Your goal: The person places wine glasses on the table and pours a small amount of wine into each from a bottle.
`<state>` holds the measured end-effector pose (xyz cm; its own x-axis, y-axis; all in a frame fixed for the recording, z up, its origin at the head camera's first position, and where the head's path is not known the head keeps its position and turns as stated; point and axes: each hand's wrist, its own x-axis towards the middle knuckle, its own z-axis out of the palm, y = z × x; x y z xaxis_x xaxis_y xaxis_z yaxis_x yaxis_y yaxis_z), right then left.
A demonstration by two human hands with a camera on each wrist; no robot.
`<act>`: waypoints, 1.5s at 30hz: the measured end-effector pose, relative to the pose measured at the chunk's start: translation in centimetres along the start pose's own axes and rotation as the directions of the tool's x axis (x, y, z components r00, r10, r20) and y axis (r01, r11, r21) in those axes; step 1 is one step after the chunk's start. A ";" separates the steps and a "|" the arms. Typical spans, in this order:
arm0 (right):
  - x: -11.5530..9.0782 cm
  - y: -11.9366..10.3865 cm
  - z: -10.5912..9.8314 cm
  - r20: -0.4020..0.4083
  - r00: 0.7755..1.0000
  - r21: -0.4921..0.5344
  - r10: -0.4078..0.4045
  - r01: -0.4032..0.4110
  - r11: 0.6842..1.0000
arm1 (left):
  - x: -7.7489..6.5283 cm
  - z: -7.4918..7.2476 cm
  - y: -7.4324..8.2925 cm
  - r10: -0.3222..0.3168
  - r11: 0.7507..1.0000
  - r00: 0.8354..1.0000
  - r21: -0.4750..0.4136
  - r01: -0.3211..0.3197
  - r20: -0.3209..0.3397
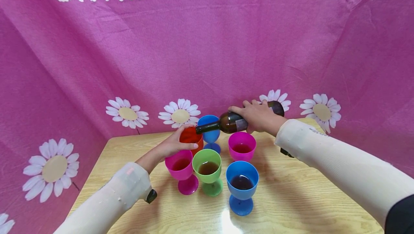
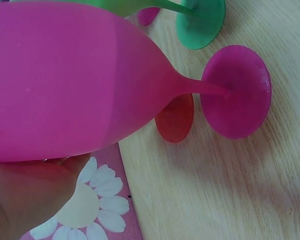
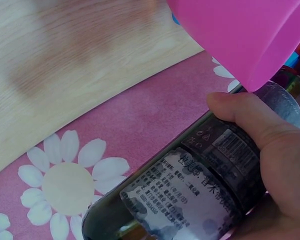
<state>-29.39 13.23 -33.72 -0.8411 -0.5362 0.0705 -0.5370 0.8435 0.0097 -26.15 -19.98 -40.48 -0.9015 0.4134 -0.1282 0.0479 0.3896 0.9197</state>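
My right hand [image 1: 260,117] grips a dark wine bottle [image 1: 226,123] around its body, holding it tipped with the neck pointing left. The bottle's mouth is over the rim of an orange-red goblet [image 1: 187,137]. Around that goblet's bowl my left hand [image 1: 170,145] holds on, thumb on the near side; most of its fingers are hidden. In the left wrist view the goblet's red foot [image 2: 175,120] shows behind a pink goblet [image 2: 80,80]. A printed label [image 3: 185,195] faces the right wrist camera. I cannot tell whether liquid is flowing.
A green goblet [image 1: 207,178], a front blue goblet [image 1: 242,193] and a right pink goblet [image 1: 242,136] hold dark liquid, as does the left pink one. Another blue goblet [image 1: 207,120] stands behind the bottle neck. A pink daisy cloth [image 1: 207,47] hangs behind the wooden table [image 1: 291,198].
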 end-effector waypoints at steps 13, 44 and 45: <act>0.0 -0.1 -0.1 0.008 1.000 -0.005 0.002 -0.002 1.000 | -0.2 0.0 0.1 -0.003 1.000 1.000 0.010 0.003 -0.004; 0.1 -0.2 -0.2 0.011 1.000 0.007 0.013 -0.013 1.000 | 0.0 0.2 -0.2 0.022 0.999 1.000 -0.040 -0.022 -0.006; 0.1 -0.2 -0.2 0.011 1.000 0.007 0.013 -0.013 1.000 | 0.0 0.2 -0.1 0.021 0.999 1.000 -0.040 -0.022 -0.007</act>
<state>-29.32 13.01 -33.54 -0.8486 -0.5256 0.0601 -0.5265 0.8502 0.0014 -26.04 -19.86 -40.69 -0.9033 0.4158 -0.1058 0.0504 0.3475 0.9363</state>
